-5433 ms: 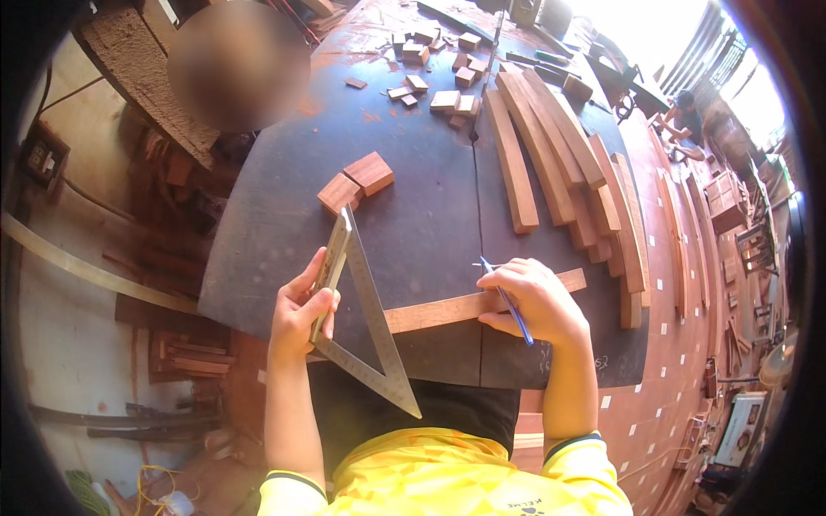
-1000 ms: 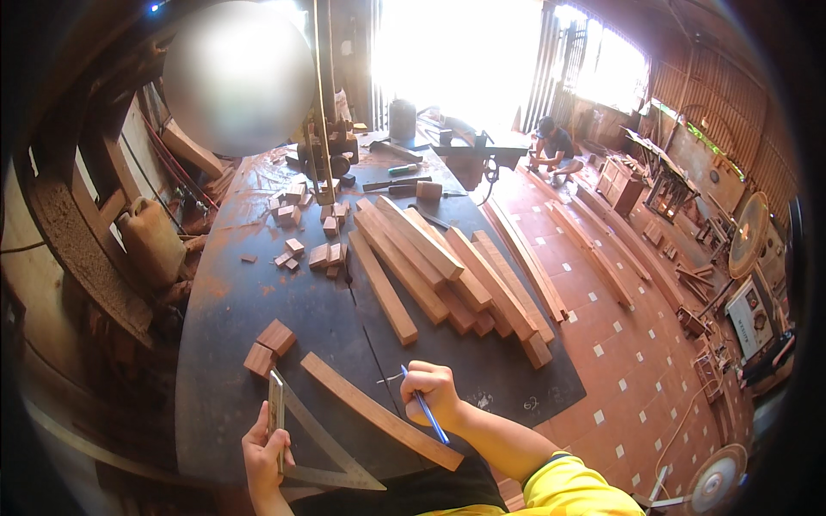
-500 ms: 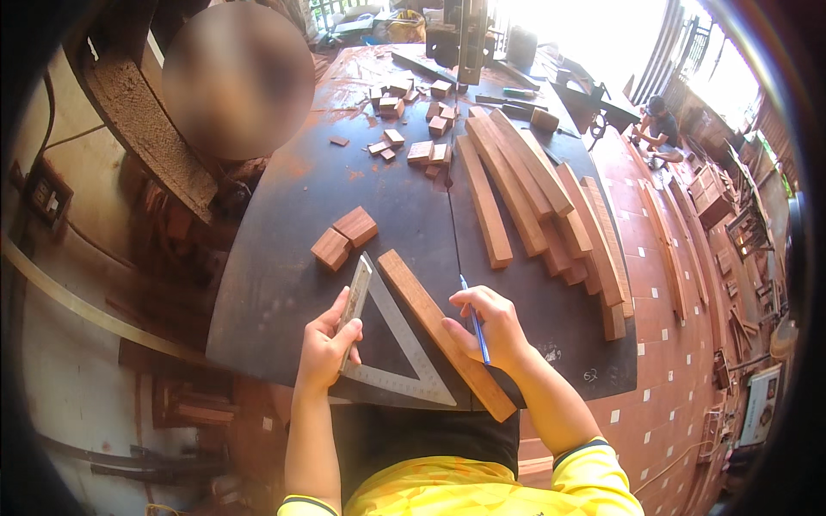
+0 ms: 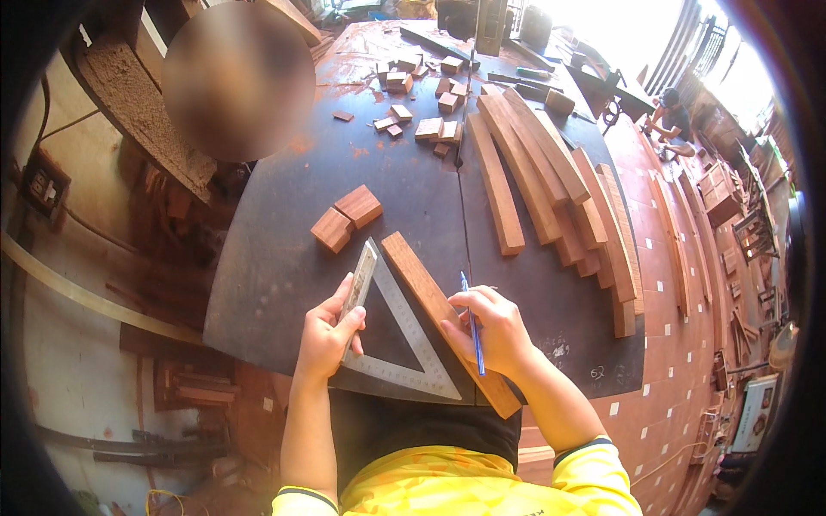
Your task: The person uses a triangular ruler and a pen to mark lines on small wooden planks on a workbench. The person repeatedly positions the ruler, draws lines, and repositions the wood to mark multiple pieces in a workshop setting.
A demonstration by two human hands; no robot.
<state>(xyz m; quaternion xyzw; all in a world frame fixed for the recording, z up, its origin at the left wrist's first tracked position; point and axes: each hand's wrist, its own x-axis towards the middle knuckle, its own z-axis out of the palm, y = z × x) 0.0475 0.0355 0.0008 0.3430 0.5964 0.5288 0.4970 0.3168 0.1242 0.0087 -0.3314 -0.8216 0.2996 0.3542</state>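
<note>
My left hand (image 4: 329, 327) is closed around the thick edge of a metal triangle square (image 4: 410, 325), whose open frame points away from me over the dark tabletop. A blue pen (image 4: 472, 331) is pinched in my right hand (image 4: 490, 329), held nearly upright. Under that hand lies a squared wooden strip (image 4: 430, 292), slanting from the middle of the table to past its near edge. My right fingers rest at or just above the strip; contact is hard to tell. Beyond the square sit two wooden blocks (image 4: 347, 218), close together.
Several long wooden strips (image 4: 520, 163) lie fanned out on the right of the dark table (image 4: 267, 284). Small offcuts (image 4: 430, 129) and sawdust are scattered farther back. Another person (image 4: 671, 125) crouches on the tiled floor at far right, near more timber.
The view has shifted slightly, so the table's contents sit a little differently. Both hands keep their grips on the square and the pen; the pen stands slightly more upright.
</note>
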